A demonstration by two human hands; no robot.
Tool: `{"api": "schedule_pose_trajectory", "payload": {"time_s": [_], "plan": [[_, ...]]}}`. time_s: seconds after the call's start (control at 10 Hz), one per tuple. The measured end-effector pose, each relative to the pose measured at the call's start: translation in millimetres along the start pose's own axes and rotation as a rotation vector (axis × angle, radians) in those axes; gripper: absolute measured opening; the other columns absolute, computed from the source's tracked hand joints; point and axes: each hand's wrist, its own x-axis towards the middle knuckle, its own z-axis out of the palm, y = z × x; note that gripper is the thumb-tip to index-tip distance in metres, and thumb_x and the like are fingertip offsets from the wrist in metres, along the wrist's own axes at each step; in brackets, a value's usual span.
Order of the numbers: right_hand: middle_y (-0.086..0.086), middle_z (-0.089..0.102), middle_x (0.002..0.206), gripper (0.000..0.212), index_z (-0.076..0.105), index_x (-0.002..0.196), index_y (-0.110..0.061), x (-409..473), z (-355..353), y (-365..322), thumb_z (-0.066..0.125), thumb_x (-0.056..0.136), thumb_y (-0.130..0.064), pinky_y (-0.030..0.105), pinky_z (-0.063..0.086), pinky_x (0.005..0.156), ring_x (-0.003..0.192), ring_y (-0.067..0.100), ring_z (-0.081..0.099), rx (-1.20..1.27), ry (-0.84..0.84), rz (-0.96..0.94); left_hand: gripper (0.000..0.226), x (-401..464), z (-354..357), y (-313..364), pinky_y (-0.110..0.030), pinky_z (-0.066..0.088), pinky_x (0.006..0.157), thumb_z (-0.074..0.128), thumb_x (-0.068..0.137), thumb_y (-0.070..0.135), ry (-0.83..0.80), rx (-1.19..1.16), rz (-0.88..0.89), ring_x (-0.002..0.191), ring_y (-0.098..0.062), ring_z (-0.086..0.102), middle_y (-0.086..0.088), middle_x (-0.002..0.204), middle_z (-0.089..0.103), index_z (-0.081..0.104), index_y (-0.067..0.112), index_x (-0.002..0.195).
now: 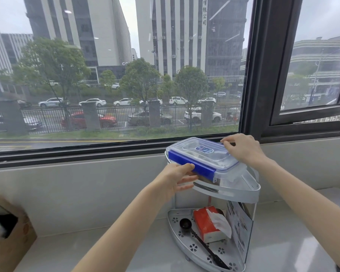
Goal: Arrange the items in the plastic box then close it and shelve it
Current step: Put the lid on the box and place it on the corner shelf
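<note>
Plastic box (pixel 204 160): clear, rectangular, lid on, blue latch flap along near long side folded down; sits on top tier of corner shelf rack, slightly skewed to the rim.
Lid (pixel 203 149): transparent with blue seal edge and small blue label at centre; appears seated flat all round.
Contents: not legible through lid and walls; cannot tell what lies inside.
Progress: arranging and closing judged done, since lid is on and near latch down; far latch hidden behind right hand, state unknown. Shelving judged nearly complete, box already borne by upper tier; remaining, at most, squaring it on the tier and letting go.
Left hand (pixel 178 178): holds near-left end of box, thumb on top of blue flap, fingers curled under beside the box wall; forearm reaching up from lower left.
Right hand (pixel 241 147): grips far-right corner of lid, fingertips bent over the back edge; wrist above shelf rim, forearm running in from the right.
Corner shelf rack (pixel 249 195): pale two-tier unit on grey sill below window.
Lower tier: red tissue pack (pixel 208 224), black long-handled scoop (pixel 196 236), printed leaflet (pixel 238 226) standing at the right side.
Cardboard box (pixel 6 232): far left edge, well apart.
</note>
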Motion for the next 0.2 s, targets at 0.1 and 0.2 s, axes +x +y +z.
{"api": "schedule_pose_trajectory", "payload": {"time_s": [0.1,0.2], "plan": [[0.005,0.066,0.119,0.03,0.063,0.114,-0.019,-8,-13,-23,0.042,0.093,-0.024,0.044,0.038,0.101,0.111,0.027,0.056,-0.012,-0.007,-0.087,0.006,-12,-8,11,-0.025,0.049,0.074,0.051,0.089,0.013,0.017,0.045,0.01,0.087,-0.015,0.061,-0.004,0.091,0.063,0.056,0.012,0.09],[0.003,0.063,0.125,0.031,0.061,0.118,-0.019,-15,-23,-40,0.042,0.093,-0.023,0.041,0.037,0.101,0.116,0.025,0.054,-0.014,0.032,-0.15,0.015,-19,-18,19,-0.027,0.048,0.076,0.049,0.089,0.014,0.052,0.078,0.08,0.098,-0.017,0.057,-0.006,0.104,0.06,0.054,0.011,0.103]]}}
